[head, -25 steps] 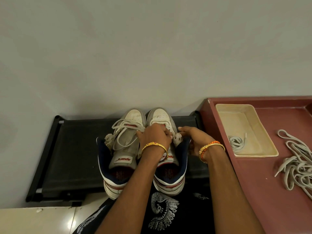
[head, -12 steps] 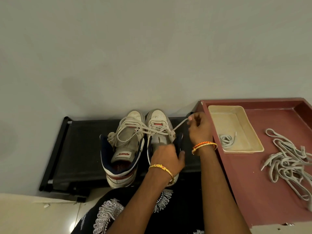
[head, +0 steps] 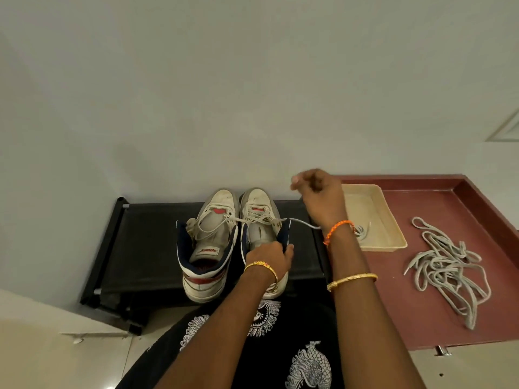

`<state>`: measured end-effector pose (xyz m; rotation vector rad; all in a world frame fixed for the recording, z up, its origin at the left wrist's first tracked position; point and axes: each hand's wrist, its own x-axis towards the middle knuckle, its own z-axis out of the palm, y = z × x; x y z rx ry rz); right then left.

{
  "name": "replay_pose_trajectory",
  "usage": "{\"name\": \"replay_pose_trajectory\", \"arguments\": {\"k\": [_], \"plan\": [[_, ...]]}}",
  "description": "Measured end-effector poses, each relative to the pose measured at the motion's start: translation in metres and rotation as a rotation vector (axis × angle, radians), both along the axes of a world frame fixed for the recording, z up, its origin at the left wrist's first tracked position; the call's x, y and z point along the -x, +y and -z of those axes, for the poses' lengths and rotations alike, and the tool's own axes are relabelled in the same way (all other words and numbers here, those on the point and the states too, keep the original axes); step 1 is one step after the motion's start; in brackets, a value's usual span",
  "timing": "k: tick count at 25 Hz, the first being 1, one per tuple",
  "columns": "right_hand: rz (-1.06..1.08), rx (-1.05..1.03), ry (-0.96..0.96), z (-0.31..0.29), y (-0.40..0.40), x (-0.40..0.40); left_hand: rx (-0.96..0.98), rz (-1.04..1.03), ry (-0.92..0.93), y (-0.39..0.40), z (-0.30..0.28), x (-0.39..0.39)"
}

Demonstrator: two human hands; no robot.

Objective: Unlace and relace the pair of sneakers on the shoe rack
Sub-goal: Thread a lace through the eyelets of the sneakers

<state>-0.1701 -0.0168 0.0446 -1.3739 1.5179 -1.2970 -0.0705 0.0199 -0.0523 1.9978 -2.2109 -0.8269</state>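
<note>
Two white sneakers with navy collars stand side by side on the black shoe rack (head: 146,248), toes toward the wall. The left sneaker (head: 209,242) has a loosened grey lace. My left hand (head: 269,256) grips the collar of the right sneaker (head: 259,211). A grey lace (head: 302,221) runs out of the right sneaker's eyelets to the right and passes behind my right wrist. My right hand (head: 320,192) is raised above the rack's right end with its fingers curled; the lace end is hidden behind the hand.
A maroon table (head: 449,318) adjoins the rack on the right. On it sits a beige tray (head: 373,214) holding a small coiled lace (head: 362,233), and a loose heap of grey laces (head: 446,265) lies beside the tray. A plain wall stands close behind the rack.
My right hand has risen up and to the right, drawing the lace further out of the right sneaker. My left hand moved from the laces back to the right sneaker's collar.
</note>
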Motion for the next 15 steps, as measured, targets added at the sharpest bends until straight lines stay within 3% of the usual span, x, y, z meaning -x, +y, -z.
{"name": "replay_pose_trajectory", "arguments": {"k": [3,6,9,15], "plan": [[-0.097,-0.389,0.230,0.070,-0.032,0.006,-0.002,-0.009,-0.010,0.000,-0.001,0.000],[-0.112,-0.558,0.323,0.106,-0.044,0.008,-0.021,-0.019,-0.003,0.001,-0.003,0.000],[-0.164,-0.580,0.395,0.115,-0.040,0.005,-0.024,-0.018,0.002,-0.001,-0.002,0.000],[-0.242,-0.431,0.431,0.114,-0.028,0.005,0.007,-0.017,0.009,0.000,0.002,-0.001]]}}
